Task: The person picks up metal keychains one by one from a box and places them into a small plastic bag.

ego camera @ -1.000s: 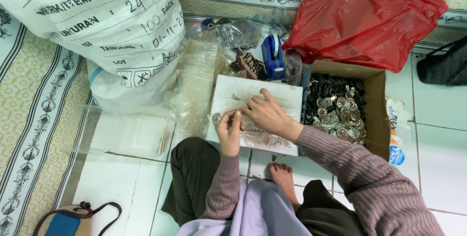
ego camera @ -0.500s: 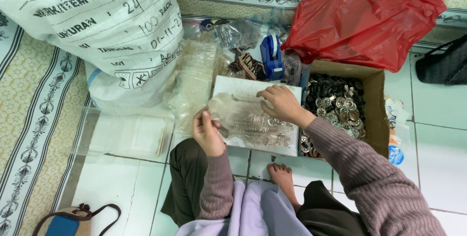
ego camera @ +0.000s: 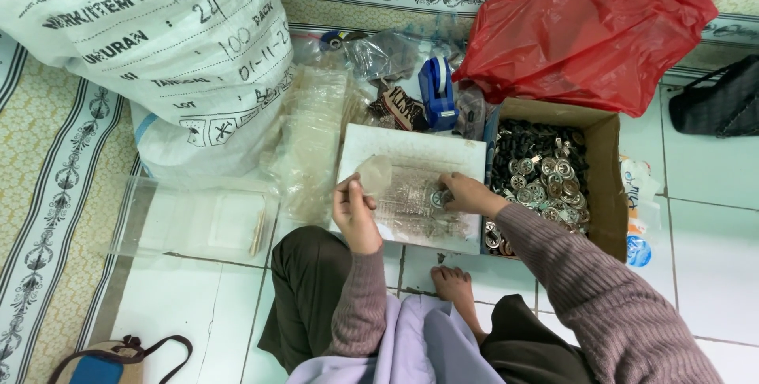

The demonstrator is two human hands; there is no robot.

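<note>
Head view: we're pinching a small clear plastic bag point(ego camera: 374, 176) w/ left hand point(ego camera: 355, 211), held above the white tray point(ego camera: 411, 143). It's looking flimsy, slippery; best gripped at the rim. Right hand point(ego camera: 466, 194) is closing fingertips on a metal button point(ego camera: 439, 197), prob. light, stiff.

A flat board point(ego camera: 411, 147) lies on the floor. A box point(ego camera: 605, 186) of metal bits point(ego camera: 541, 178) sits right of it, a big sack point(ego camera: 150, 52) left.

Red bag point(ego camera: 589, 40); blue tape dispenser point(ego camera: 437, 93); brown box point(ego camera: 602, 178).
</note>
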